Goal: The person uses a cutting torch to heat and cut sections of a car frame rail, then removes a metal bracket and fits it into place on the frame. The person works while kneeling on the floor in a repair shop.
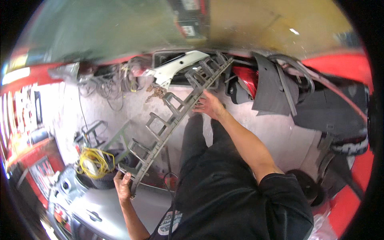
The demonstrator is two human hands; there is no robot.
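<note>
Holding a long grey slotted rail (163,138) with square loop brackets along its upper-left side, one person, two bare hands. Rail is tilted diagonally in front of the body, lower end at left, far end up toward the right. Left hand (123,186): grip closed on the rail's lower end, thumb on top. Right hand (210,106): at the rail's upper half, touching its lower-right edge, fingers somewhat spread; can't tell if that grip closes around it.

Around: pale floor (256,134) below. White panel (176,68) near rail's far end, partly behind it. Right of that, red lamp (248,80) and dark grey sheet (272,90), leaning close together. Left side, yellow cable coil (96,163) just beside the rail's lower end, with green frame (117,140) near it. Silver body panel (108,204) at lower left, near left hand.
</note>
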